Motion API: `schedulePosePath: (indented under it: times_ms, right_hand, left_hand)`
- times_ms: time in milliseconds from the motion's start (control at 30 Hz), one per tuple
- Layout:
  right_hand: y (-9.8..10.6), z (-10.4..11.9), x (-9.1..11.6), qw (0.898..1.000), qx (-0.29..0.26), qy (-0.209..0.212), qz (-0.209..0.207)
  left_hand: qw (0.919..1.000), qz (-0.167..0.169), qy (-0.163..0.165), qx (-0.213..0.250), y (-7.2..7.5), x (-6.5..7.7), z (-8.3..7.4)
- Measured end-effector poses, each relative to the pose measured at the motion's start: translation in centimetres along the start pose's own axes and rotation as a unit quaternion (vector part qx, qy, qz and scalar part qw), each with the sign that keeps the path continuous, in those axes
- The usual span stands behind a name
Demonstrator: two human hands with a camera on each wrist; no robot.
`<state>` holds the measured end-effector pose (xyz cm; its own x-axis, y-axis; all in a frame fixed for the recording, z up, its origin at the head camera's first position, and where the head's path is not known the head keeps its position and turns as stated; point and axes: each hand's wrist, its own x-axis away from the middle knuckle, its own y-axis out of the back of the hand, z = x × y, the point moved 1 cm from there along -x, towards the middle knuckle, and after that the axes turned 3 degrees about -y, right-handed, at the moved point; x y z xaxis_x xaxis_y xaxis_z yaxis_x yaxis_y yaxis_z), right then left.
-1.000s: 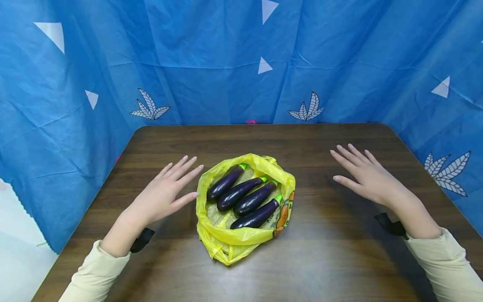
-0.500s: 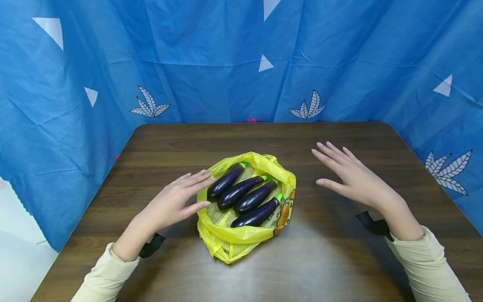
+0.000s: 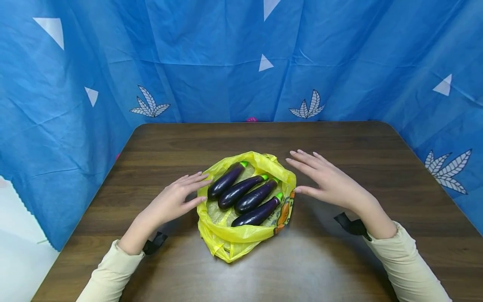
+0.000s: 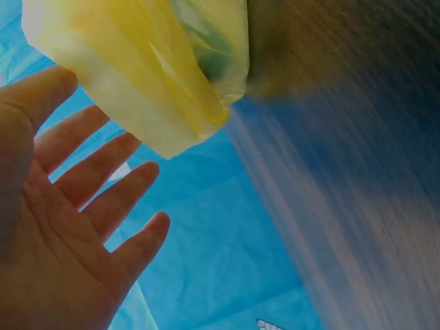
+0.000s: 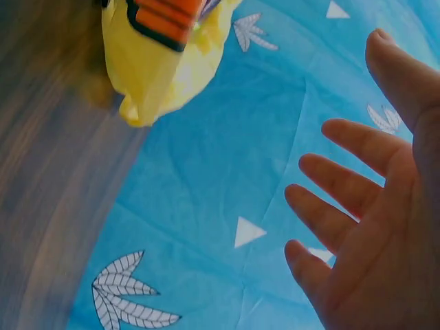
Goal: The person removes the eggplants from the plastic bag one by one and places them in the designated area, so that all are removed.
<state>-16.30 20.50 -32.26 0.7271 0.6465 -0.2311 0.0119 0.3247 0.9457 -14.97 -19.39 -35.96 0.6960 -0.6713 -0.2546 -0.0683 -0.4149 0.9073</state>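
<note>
Head view: left hand (image 3: 173, 201) and right hand (image 3: 328, 180), relaxed and gripping nothing, flank the yellow bag (image 3: 241, 235) of eggplants (image 3: 252, 201) on the table (image 3: 313, 268); I judge this an approach, the next move calling for a light grip.

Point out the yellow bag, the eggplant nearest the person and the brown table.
Yellow bag (image 3: 241, 235): head view, on its near rim.
Eggplant nearest the person (image 3: 256, 213): head view, middle of its body.
Brown table (image 3: 302, 268): head view, bare tabletop.

Blue curtain (image 3: 211, 42) beyond a brown table (image 3: 181, 142)
We see white triangles (image 3: 266, 63) and white leaves (image 3: 149, 102) printed on the curtain.
</note>
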Motion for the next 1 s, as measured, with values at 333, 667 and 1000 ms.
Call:
schedulePosePath:
  times_ms: [333, 667, 1000]
  right_hand:
    - [-2.2, 1.4, -0.6, 0.996, -0.055, 0.073, -0.010]
    - [-4.7, 1.7, -1.1, 0.986, -0.128, 0.104, -0.004]
    - [-6.2, 1.9, -1.3, 0.982, -0.151, 0.112, 0.011]
  left_hand:
    - [0.9968, 0.026, 0.063, 0.042, -0.5, 0.1, 0.4]
    - [0.9913, 0.028, 0.094, 0.088, -1.3, 0.3, 1.3]
    - [0.9876, 0.006, 0.091, 0.128, -2.0, 0.3, 2.2]
